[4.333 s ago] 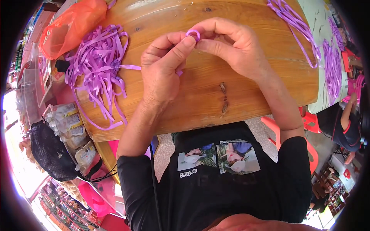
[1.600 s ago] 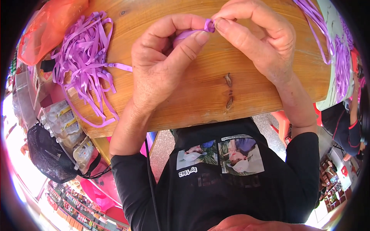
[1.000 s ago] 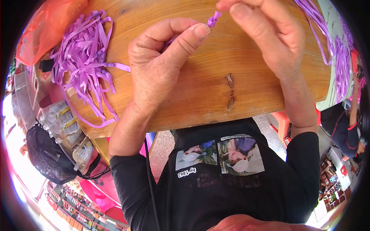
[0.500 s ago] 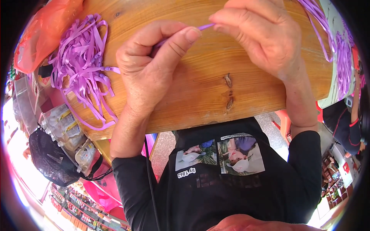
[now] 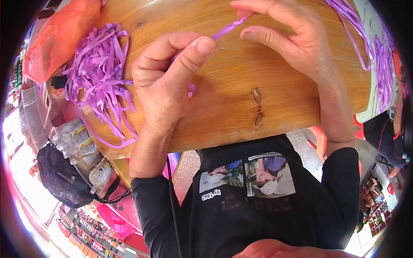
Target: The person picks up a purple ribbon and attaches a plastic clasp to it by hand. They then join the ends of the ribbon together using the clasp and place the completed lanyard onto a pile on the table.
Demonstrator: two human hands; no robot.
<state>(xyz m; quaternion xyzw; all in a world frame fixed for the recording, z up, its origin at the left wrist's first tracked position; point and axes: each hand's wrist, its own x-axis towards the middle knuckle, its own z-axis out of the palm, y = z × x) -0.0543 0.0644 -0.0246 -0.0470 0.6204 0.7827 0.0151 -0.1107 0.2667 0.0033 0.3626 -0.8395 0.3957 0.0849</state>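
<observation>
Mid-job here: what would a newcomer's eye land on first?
Probably the tangled purple ribbon heap on the left of the wooden table, beside the orange bag. Next, at upper centre, the left hand pinches a purple strip, its twisted end near the right hand.

At the upper centre of the frame, my left hand (image 5: 165, 81) pinches a purple ribbon (image 5: 226, 30) between thumb and forefinger, its twisted end reaching toward my right hand (image 5: 297, 41), thumb and forefinger spread, above a wooden desk (image 5: 228, 99). Upper left, a tangled ribbon pile (image 5: 97, 75) lies beside an orange-red bag (image 5: 64, 41).
</observation>
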